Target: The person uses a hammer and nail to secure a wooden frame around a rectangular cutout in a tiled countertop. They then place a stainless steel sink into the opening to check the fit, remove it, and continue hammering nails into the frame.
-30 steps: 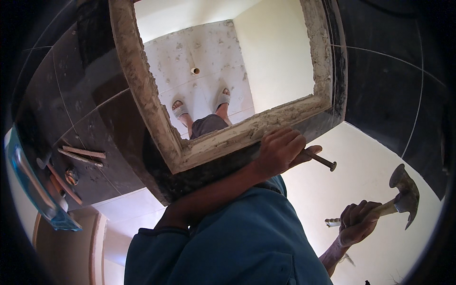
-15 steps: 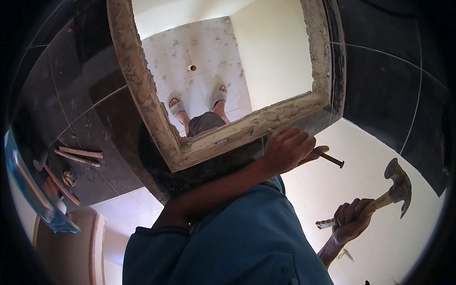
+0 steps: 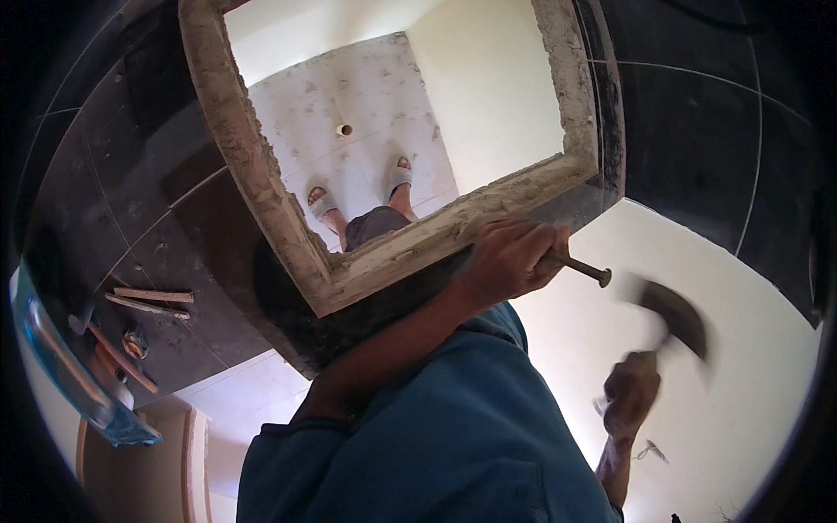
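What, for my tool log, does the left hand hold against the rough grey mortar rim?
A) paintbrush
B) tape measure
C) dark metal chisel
C: the left hand grips a dark metal chisel at the rough grey mortar rim; the right hand holds a blurred dark-headed hammer.

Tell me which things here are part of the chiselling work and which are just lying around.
In use: chisel in the left hand; blurred hammer in the right hand; mortar-edged opening.

Lying about: wooden sticks; blue level; small fitting.
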Demonstrator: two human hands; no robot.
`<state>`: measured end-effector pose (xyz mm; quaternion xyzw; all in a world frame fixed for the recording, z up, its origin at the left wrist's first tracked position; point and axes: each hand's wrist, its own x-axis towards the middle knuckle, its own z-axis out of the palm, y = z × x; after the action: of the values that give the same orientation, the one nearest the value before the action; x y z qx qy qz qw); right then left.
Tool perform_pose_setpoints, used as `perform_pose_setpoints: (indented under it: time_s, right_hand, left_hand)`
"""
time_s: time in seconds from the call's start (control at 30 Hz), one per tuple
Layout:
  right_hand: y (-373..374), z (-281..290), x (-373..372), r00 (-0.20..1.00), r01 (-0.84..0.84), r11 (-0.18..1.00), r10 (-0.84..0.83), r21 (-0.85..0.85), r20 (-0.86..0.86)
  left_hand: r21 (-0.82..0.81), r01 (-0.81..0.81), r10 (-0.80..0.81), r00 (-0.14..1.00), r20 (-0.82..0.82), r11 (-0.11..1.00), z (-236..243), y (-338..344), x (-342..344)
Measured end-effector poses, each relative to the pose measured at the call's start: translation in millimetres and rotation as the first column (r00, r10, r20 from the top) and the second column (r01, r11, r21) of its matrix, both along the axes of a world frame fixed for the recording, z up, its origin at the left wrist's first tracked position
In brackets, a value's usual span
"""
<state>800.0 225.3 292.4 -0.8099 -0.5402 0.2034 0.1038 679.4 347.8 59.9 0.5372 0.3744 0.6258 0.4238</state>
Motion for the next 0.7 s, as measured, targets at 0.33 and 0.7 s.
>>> perform_pose_setpoints:
  time_s: [0.33, 0.7]
  right_hand:
    - [12, 25, -5, 0.862, 0.26, 0.839, 0.022, 0.477, -0.507]
    - [-20, -8, -14, 0.991, 0.033, 0.998, -0.04, -0.056, -0.125]
  left_hand:
    - [0.007, 0.046, -0.046, 0.999, 0.023, 0.999, 2, 2, -7]
    - [0.102, 0.089, -0.095, 0.994, 0.048, 0.991, -4, -2, -2]
